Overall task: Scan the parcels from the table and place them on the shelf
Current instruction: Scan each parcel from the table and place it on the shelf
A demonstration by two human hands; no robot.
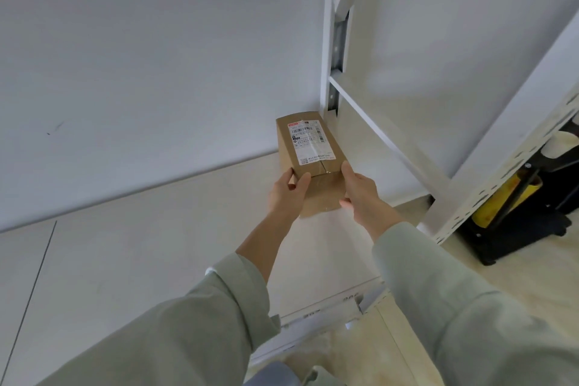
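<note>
A brown cardboard parcel [308, 153] with a white shipping label on top lies lengthwise on the white shelf board [326, 260], its far end close to the wall and the shelf's rear upright. My left hand [286, 194] grips the parcel's near left corner, fingers curled over the top edge. My right hand [360, 194] holds the near right side, thumb on the upper edge and fingers along the lower front. Both sleeves are pale green.
White metal shelf uprights and a diagonal brace [388, 138] rise to the right of the parcel. A perforated front post [501, 172] slants at the right. Behind it stands a black and yellow object [513, 207] on the floor. A grey wall [156, 56] backs the shelf.
</note>
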